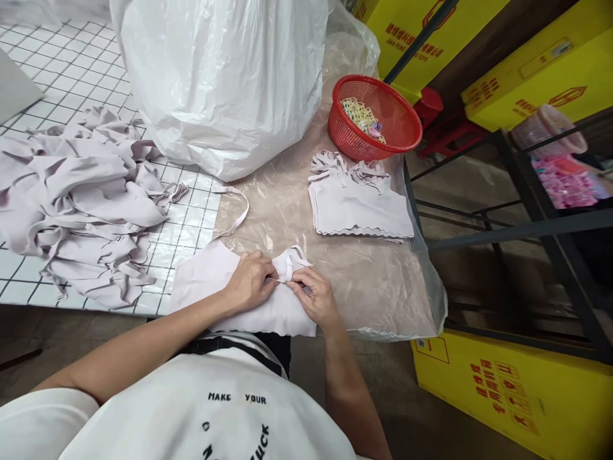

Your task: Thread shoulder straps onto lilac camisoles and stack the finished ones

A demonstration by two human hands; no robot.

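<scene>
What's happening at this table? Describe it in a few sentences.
A person's left hand and right hand are pinching at a pale fabric piece, fingertips close together beside its white straps. It lies along the near edge of the table. A rumpled heap of similar cloth lies to the left; a neater stack sits to the right, near a red basket.

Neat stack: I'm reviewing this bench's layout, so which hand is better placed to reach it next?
Probably the right hand: it is nearer the neat stack, which lies toward its side. The left hand is farther off. Both are occupied at the cloth.
</scene>
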